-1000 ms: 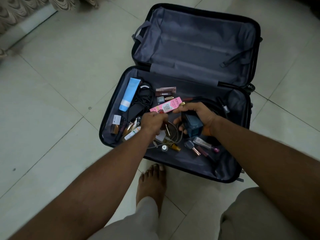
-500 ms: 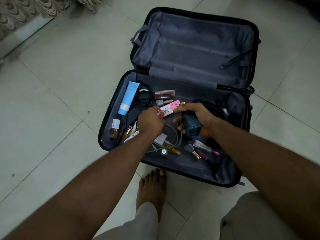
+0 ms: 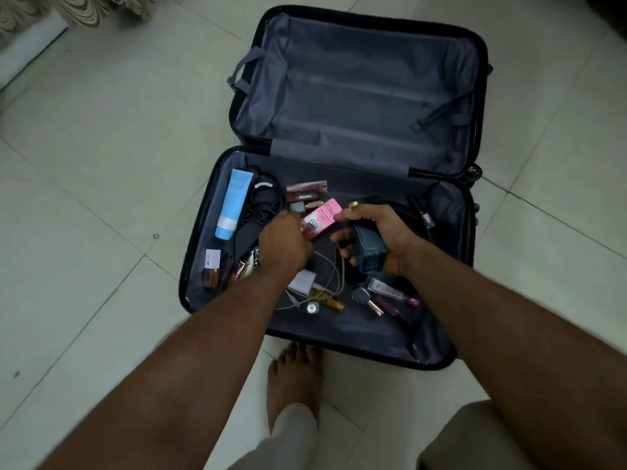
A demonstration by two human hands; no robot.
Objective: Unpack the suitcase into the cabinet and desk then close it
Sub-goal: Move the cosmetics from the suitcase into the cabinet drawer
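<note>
The black suitcase (image 3: 437, 359) lies open on the tiled floor, its far half bare grey lining. Small toiletries and cables litter the near half. My right hand (image 3: 383, 232) grips a dark blue bottle (image 3: 369, 252), and its thumb and forefinger touch the upper end of a pink tube (image 3: 322, 215). My left hand (image 3: 283, 244) has its fingers curled at the lower, reddish end of that tube. A light blue tube (image 3: 234, 203) lies along the left wall.
Black cables (image 3: 263, 212), a white charger with cord (image 3: 303, 279), brown tubes (image 3: 305, 189) and several lipsticks and small bottles (image 3: 369, 300) lie in the near half. My bare foot (image 3: 295, 378) stands on the floor just before the suitcase. A curtain (image 3: 68, 8) hangs far left.
My left hand moved up from the cords to the lower end of the pink tube, which now lies more tilted. My right hand kept hold of the blue bottle.
</note>
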